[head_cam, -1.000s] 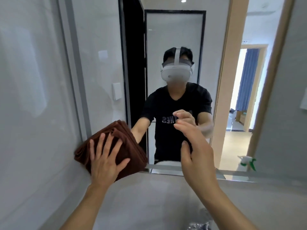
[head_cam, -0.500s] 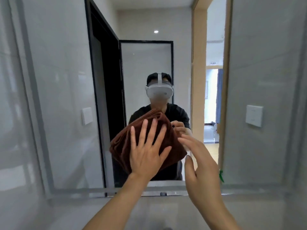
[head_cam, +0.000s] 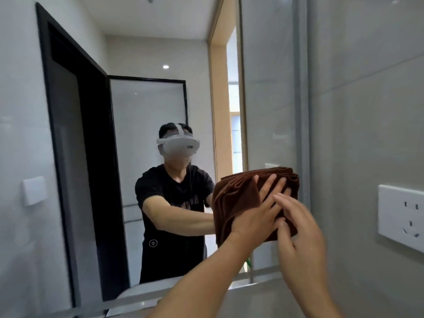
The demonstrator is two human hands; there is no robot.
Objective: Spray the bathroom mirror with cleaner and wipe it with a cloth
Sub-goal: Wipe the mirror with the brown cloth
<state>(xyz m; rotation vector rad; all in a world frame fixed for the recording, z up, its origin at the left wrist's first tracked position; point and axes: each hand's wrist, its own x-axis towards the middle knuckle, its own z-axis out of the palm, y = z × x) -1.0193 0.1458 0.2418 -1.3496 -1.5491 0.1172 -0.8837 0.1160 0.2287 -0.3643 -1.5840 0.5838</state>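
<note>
Arms: both bare to past the elbow | left hand (head_cam: pixel 257 216), right hand (head_cam: pixel 298 239): no rings, no gloves | In mirror: black short-sleeved tee with faint grey chest lettering, small round white emblem at 7 o'clock of hem | white headset, white top strap

The black T-shirt (head_cam: pixel 169 203) of the person reflected in the mirror (head_cam: pixel 137 111) carries pale chest lettering, mirrored, blurred and partly covered by an arm, so it cannot be read; no other text is legible
</note>
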